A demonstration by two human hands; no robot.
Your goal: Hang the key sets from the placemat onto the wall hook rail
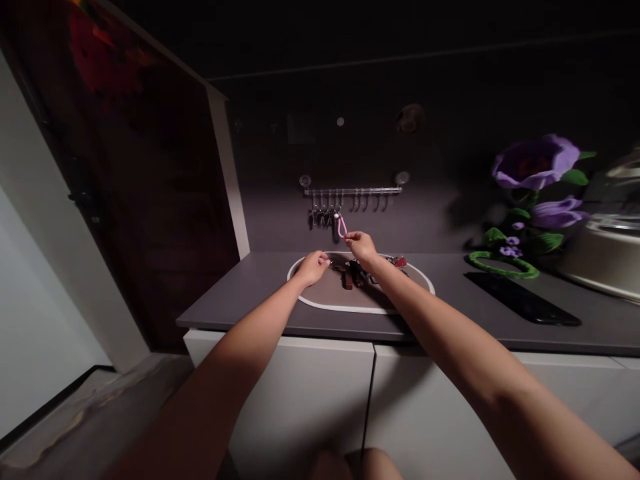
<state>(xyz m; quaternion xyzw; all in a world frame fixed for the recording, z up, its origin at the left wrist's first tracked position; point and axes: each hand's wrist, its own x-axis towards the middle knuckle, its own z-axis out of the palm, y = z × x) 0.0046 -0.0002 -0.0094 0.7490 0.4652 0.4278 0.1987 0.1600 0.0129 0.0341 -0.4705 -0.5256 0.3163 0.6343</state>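
My right hand (362, 249) is closed in a pinch on the lower end of a pink strap loop (342, 227). The loop hangs at the hook rail (355, 191) on the dark wall, beside several small metal keys (323, 217). My left hand (313, 267) is low over the left part of an oval mat (345, 309) with a white rim. Its fingers are curled together, and what they hold is too small to make out. Between my hands lie several dark items, among them a brown fob (348, 279). A red item (401, 262) sits beyond my right wrist.
On the right of the grey counter (225, 293) are a black phone (523, 299), a green ring base with purple craft flowers (537, 163), and a pale rounded appliance (603, 260). White cabinet doors (305, 400) are below. A dark door (150, 200) stands left.
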